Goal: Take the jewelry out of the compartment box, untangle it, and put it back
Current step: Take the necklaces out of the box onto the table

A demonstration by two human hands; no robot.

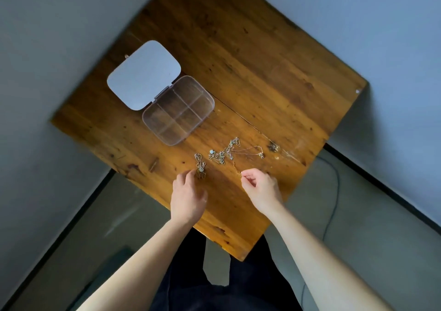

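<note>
A wooden table (250,72) stood with one corner toward the person, and on it lay a clear plastic compartment box (178,110) with its lid (144,75) folded fully open and flat on the wood at the far left side of the box. The compartments of the box looked empty, although the clear plastic made this hard to confirm. The jewelry was out on the table, nearer to the person than the box. A tangled cluster of silver chains (225,152) lay in the middle, and a thin chain loop (254,150) spread out from it to the right. A thin gold chain (235,167) ran from the cluster toward the right hand (261,187). This hand was mostly closed, and its thumb and forefinger pinched the near end of the gold chain just above the table. A separate small chain piece (200,165) lay to the left of the cluster, apart from it. The left hand (188,197) rested palm down with loosely curled fingers (187,176), and the tips reached the near end of this small piece; whether they gripped it or only touched it, I could not tell. A small dark item (273,146) lay alone further right, too blurred to identify.
</note>
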